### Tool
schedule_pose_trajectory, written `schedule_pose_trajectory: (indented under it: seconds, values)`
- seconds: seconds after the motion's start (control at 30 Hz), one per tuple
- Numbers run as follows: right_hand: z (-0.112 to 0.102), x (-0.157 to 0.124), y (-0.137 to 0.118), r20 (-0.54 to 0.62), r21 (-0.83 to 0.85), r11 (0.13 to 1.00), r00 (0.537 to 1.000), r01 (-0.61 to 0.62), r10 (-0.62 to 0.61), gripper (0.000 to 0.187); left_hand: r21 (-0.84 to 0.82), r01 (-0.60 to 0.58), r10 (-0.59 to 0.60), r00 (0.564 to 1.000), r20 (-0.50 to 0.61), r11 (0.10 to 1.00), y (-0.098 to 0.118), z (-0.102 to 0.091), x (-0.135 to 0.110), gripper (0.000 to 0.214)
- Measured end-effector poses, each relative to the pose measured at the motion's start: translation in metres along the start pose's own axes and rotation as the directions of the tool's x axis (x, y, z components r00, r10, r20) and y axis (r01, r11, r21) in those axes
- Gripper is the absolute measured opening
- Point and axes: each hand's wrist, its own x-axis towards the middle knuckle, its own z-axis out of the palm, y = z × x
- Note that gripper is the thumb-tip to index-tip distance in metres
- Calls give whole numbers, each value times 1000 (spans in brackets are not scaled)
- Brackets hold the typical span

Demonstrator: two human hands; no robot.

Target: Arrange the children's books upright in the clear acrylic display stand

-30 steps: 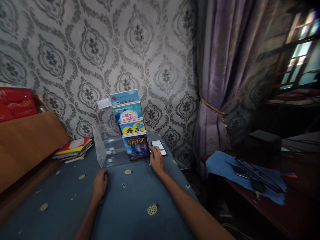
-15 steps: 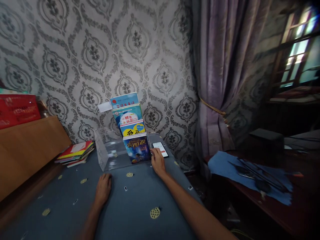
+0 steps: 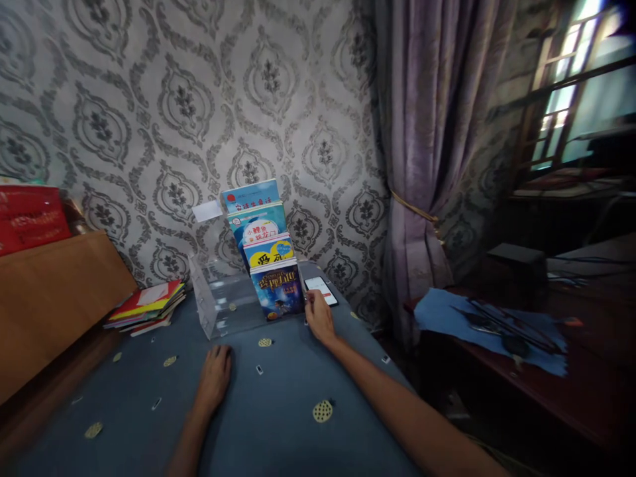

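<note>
A clear plastic book rack stands on the cloth-covered table. At its right side, children's books stand in stepped rows: a dark blue book in front, a yellow-and-blue book behind it, then a teal book and a light blue book at the back. My right hand has its fingers curled around the rack's right edge, beside the front book. My left hand rests palm down on the cloth before the rack, holding nothing. Just behind my right hand lies a phone with its screen lit.
A pile of thin books lies left of the rack, by a brown box with a red package on top. A blank white card sticks out above the rack. At right, a dark red table bears a blue cloth.
The view has shifted a little, so the table and books sit slightly differently in the picture. Both hands keep nearly the same places, the right one at the rack's edge.
</note>
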Motion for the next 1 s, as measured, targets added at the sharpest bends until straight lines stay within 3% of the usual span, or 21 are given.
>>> schedule_pose_trajectory:
  seconds: [0.13,0.23,0.33,0.5,0.67,0.8,1.0]
  values:
    - [-3,-8,-15,230,-23,996,970,82,-74,15,20,-13,12,999,51,1000,0,-3,-1,32]
    - [0,-14,-31,426,8,982,888,190,-175,11,-8,-31,31,997,77,999,4,-6,-1,31]
    - [2,-19,-42,538,35,966,810,256,-234,14,-53,-66,70,994,82,996,10,-8,-3,33]
    - [2,-22,-46,603,14,961,764,278,-229,17,-51,-64,70,992,109,997,16,-10,-4,35]
    - [-1,-22,-45,638,-2,961,741,275,-211,17,-68,-76,85,984,153,995,7,-14,0,36]
    - [-1,-25,-44,650,-2,959,729,284,-215,23,-34,-30,36,982,188,999,-8,-26,13,32]
    - [6,-28,-34,623,28,963,749,267,-226,30,227,92,-134,975,175,970,-51,-46,33,29]
